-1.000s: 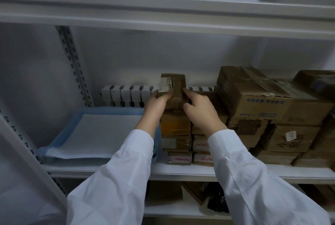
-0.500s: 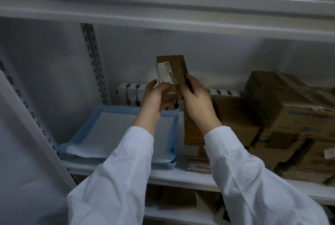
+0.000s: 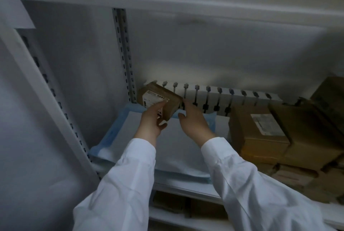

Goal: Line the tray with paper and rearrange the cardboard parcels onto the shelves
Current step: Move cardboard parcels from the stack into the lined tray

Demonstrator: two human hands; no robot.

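Note:
A small brown cardboard parcel (image 3: 162,98) with a white label hovers over the far left corner of the blue tray (image 3: 111,134), which is lined with white paper (image 3: 176,147). My left hand (image 3: 151,119) grips the parcel's near side, thumb on the label. On the parcel's right side, my right hand (image 3: 193,121) has its fingertips at the parcel's edge, fingers spread. A stack of larger cardboard parcels (image 3: 264,132) fills the shelf to the right of the tray.
A white slotted rack (image 3: 214,98) stands along the back wall behind the tray. A perforated upright (image 3: 123,54) rises at the back left and a shelf beam (image 3: 167,2) runs overhead. More boxes (image 3: 171,203) lie on the lower shelf.
Both hands lifted the small parcel off the stack at the right and carried it left and back, over the lined tray. My view turned left with it.

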